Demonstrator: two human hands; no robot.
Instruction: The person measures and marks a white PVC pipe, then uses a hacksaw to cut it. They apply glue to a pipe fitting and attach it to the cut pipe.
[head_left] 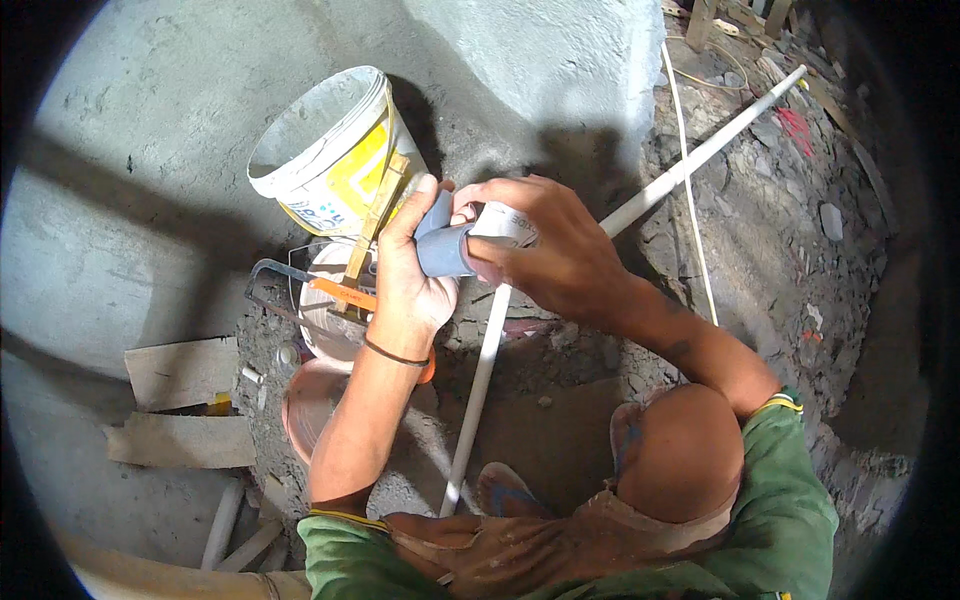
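- I've got a rough grey plastered wall (560, 70), brightly lit beyond the floor's far edge.
- Broad shadows (120, 190) falling dark across the plaster, I see.
- Now the floor (735, 345): bare, uneven, rubble (790, 190) along its right edge!

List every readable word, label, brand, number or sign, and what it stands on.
White bucket: blue lettering on its side; wording not reproduced.
Hacksaw: dark lettering on its orange part; too small to read reliably.
White piece in the right hand: dark print, too blurred.
Elsewhere: none legible.
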